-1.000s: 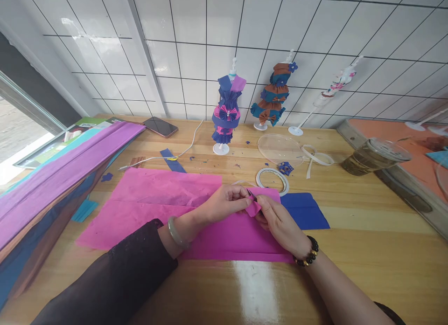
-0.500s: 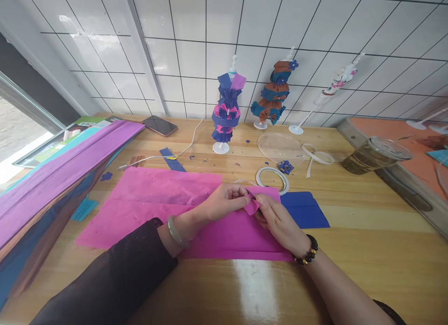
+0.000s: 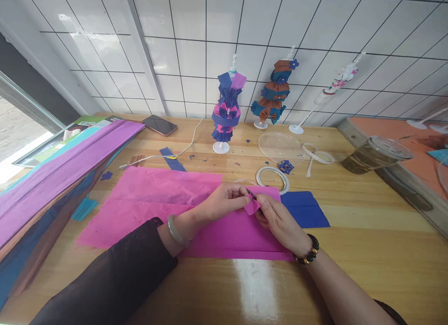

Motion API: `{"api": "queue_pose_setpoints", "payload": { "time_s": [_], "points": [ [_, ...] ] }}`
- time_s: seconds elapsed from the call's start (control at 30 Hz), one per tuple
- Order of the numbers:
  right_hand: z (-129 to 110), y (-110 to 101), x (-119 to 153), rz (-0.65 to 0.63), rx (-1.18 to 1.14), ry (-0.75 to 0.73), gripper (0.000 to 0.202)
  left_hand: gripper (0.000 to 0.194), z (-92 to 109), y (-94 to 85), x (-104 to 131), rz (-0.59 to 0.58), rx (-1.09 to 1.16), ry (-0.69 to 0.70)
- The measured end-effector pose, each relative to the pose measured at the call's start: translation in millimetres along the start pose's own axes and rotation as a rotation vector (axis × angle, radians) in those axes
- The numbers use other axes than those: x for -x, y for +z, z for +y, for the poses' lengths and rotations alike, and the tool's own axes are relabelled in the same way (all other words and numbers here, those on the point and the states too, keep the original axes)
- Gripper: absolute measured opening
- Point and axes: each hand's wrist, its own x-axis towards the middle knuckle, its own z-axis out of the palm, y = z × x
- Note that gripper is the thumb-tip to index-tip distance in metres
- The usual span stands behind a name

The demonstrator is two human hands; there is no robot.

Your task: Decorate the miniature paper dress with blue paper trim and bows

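Note:
Over a large pink crepe paper sheet point(image 3: 224, 241), my two hands meet near its right part. My left hand point(image 3: 229, 201) pinches a small folded piece of pink paper point(image 3: 252, 207) between thumb and fingers. My right hand point(image 3: 280, 220) is closed on small dark scissors point(image 3: 250, 193), whose pointed blades show at the upper edge of the small piece. The handles are mostly hidden in my fingers. A blue paper piece point(image 3: 306, 210) lies just right of my right hand, partly under or beside the pink sheet. A roll of white tape point(image 3: 273, 179) rests behind it.
Paper-dressed mannequins point(image 3: 226, 113) stand by the tiled wall. Coloured crepe paper point(image 3: 70, 176) is stacked at left, near a phone point(image 3: 161, 125) and a white cable point(image 3: 189, 145). A clear disc point(image 3: 280, 147), white ribbon point(image 3: 322, 155) and lidded cup point(image 3: 374, 155) are at right.

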Motion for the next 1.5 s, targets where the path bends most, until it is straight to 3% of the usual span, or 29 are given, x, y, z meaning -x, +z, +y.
{"api": "queue_pose_setpoints", "payload": {
  "time_s": [0.47,0.87,1.5],
  "points": [
    [0.3,-1.1,1.3,-0.019,-0.036,-0.014,0.035,0.020,3.8,0.9,0.7,0.000,-0.006,-0.009],
    [1.7,-3.5,-1.2,0.021,0.238,-0.092,0.033,0.022,5.9,1.2,1.8,0.004,0.007,0.006],
    [2.9,-1.6,-0.8,0.009,0.090,-0.032,0.034,0.022,0.7,0.8,0.7,0.019,0.029,-0.008]
  ]
}}
